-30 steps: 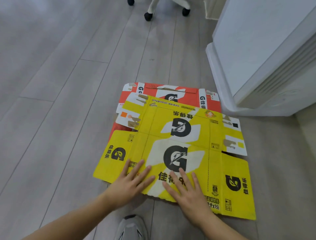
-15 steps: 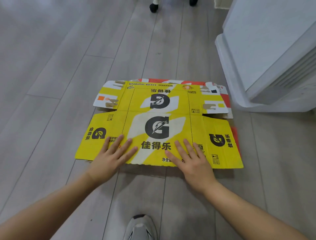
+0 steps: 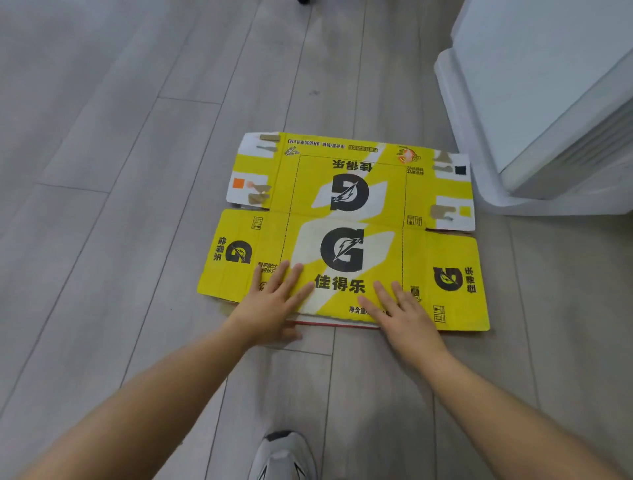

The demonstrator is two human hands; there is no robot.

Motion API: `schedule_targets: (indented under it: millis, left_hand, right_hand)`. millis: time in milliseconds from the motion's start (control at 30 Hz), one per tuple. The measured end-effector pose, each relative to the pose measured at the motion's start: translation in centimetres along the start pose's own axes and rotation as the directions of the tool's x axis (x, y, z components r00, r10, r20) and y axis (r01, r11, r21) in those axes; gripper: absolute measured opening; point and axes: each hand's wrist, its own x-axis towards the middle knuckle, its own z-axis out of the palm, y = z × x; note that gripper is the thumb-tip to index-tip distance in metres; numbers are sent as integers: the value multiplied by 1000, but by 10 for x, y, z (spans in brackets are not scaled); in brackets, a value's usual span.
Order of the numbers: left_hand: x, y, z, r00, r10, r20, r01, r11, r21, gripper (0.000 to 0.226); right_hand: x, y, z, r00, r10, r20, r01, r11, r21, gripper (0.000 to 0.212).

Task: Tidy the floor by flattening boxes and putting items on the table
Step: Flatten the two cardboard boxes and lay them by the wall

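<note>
A flattened yellow box [image 3: 346, 219] with black G logos lies on the grey wood floor [image 3: 120, 192]. Under it lies a flattened red box [image 3: 329, 322], of which only a thin strip shows along the near edge. My left hand [image 3: 270, 305] presses flat on the yellow box's near left part, fingers straight. My right hand [image 3: 399, 310] presses flat on its near edge, right of the middle, fingers spread.
A white appliance [image 3: 548, 102] stands on the floor just right of the boxes' far corner. My grey shoe [image 3: 284, 455] shows at the bottom edge. A dark chair castor [image 3: 303, 1] peeks in at the top.
The yellow box has slid under my hands to lie squarely over the red box, which is now almost wholly covered. Both hands stayed flat on its near edge.
</note>
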Motion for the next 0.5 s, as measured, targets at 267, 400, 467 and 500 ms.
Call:
schedule_targets:
  millis: [267,400,467,500]
  left_hand:
    - [9,21,-7,999,48,26,-51,984,169,72]
    - [5,39,-24,1000,-25,3,24,988,153,91]
    - [-5,39,-22,1000,7,6,-8,987,158,105]
    - [-13,39,-18,999,32,7,-32,988,149,109]
  right_hand:
    - [2,-3,-1,998,-50,-34,46,994,-98,93]
    - [-2,-8,-10,995,95,-42,-99,990,-100,107]
    - [-7,-9,-11,989,142,-28,-143,988,-53,105]
    - [-13,-11,-9,990,139,-19,-140,990,-27,102]
